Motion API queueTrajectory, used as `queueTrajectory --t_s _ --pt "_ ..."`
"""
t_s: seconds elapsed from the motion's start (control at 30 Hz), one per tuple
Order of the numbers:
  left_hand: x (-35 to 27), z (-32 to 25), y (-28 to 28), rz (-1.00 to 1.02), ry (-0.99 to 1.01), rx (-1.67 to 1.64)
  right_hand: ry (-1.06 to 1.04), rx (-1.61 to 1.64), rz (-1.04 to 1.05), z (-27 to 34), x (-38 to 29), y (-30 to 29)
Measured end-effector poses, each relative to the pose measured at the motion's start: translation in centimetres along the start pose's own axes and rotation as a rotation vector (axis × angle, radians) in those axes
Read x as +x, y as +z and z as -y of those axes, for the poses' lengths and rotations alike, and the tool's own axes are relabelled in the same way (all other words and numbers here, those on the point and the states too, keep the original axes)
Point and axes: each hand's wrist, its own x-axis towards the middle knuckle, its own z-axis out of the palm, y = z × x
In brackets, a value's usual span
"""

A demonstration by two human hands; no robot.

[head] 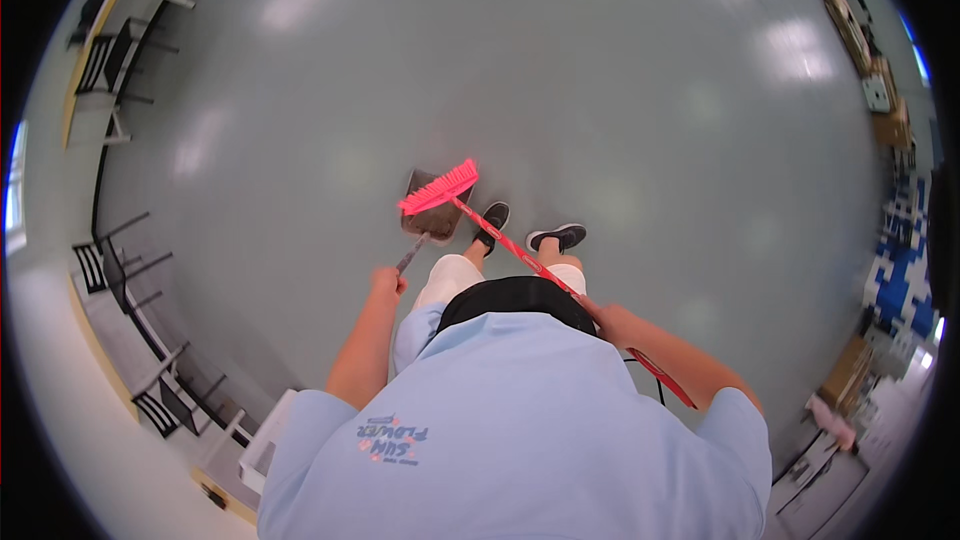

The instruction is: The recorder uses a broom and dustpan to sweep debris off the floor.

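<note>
My left hand grips the grey handle of a long-handled dustpan, whose brown pan is just ahead of my feet, slightly left. Across the pan's opening lies the bright pink head of a broom, bristles facing away from me and hiding part of the pan. From the head, the red broom handle slants back over one shoe and past my waist. My right hand is closed around it at my right hip, and the handle's end sticks out behind my forearm. Whether any dirt is in the pan I cannot tell.
Grey, glossy floor surrounds my black shoes. Along the left wall stand tables and black chairs, with a white bin near my left elbow. Cardboard boxes line the right side, and a person in pink is at the lower right.
</note>
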Motion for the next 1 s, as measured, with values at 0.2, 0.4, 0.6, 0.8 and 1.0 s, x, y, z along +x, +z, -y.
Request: queueTrajectory --t_s 0.2,0.4,0.6,0.8,1.0 --pt "-3.4 -0.4 2.7 0.077 0.207 0.259 0.162 0.272 -0.404 -3.6 -2.6 0.5" --pt "-2.2 -4.5 8.5 0.209 0.482 0.558 0.364 0.421 -0.785 -12.5 4.0 -1.7" --pt "-2.2 -8.3 16.7 0.274 0.437 0.698 0.453 0.788 -0.794 -13.0 8.6 -2.8" --pt "-0.9 -8.7 22.8 0.216 0.408 0.747 0.235 0.68 -0.612 -8.1 8.5 7.5" --pt "0.2 -9.5 23.1 0.201 0.393 0.766 0.067 1.091 -0.316 -4.5 -1.3 9.7"
